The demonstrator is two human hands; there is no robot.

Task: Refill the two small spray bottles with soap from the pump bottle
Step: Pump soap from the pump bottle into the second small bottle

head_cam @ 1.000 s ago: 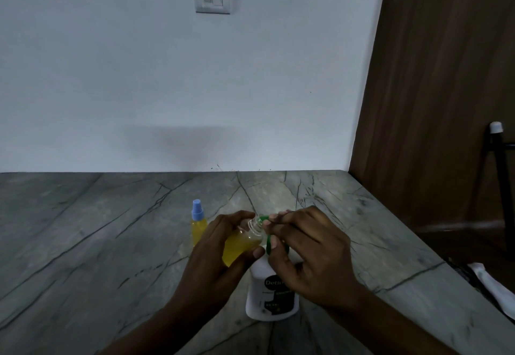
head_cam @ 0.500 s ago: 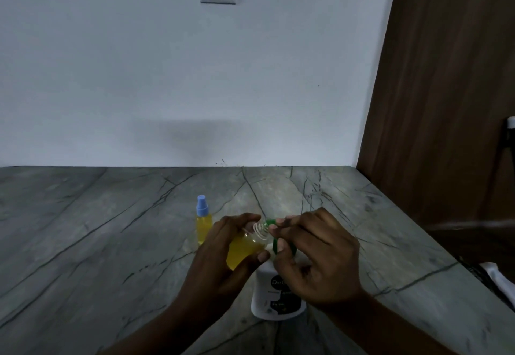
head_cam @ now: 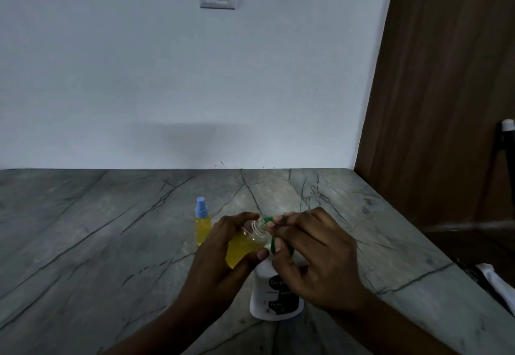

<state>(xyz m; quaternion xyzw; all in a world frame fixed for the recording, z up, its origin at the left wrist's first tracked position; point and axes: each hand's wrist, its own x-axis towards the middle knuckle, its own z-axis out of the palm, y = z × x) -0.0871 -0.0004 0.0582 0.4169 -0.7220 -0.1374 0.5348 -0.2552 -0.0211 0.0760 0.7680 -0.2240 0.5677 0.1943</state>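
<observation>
Right, your left hand [head_cam: 223, 254] is wrapped around the uncapped spray bottle [head_cam: 245, 246], tilted with its open neck up against the green pump nozzle [head_cam: 269, 219], while your right hand [head_cam: 312, 257] is curled over the head of the white pump bottle [head_cam: 274, 299] standing on the bench [head_cam: 111, 243]. Press too hard and, I'd judge, soap overshoots that narrow neck and runs over your fingers. The second spray bottle [head_cam: 202, 226], blue cap on and yellow inside, stands just beside your left hand; a stray knuckle could topple it.
</observation>
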